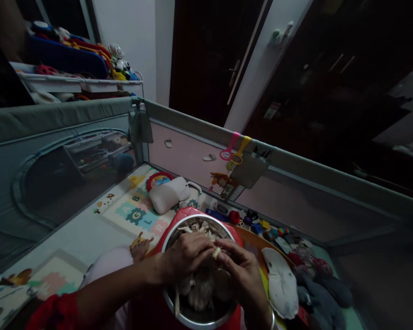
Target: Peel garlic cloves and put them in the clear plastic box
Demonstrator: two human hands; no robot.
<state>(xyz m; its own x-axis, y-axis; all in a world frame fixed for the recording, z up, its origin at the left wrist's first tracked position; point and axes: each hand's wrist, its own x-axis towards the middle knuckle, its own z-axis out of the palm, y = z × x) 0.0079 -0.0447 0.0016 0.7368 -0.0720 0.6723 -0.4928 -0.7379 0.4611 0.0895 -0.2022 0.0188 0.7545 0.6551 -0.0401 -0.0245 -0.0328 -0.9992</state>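
A steel bowl [223,316] with pale garlic bulbs and papery skins sits in a red tray [179,219] low in the head view. Both my hands hover over the bowl and meet at its middle. My left hand [186,256] and my right hand [239,266] pinch a small pale garlic clove [216,252] between their fingertips. Fingers of both hands are curled closed around it. A red sleeve [55,311] shows on my left forearm.
I sit inside a grey playpen [72,110] on an alphabet play mat [137,213]. A white pouch [167,195], small toys [248,219] and soft toys [282,279] lie round the bowl. A toy shelf [79,82] and a dark door [206,55] stand beyond.
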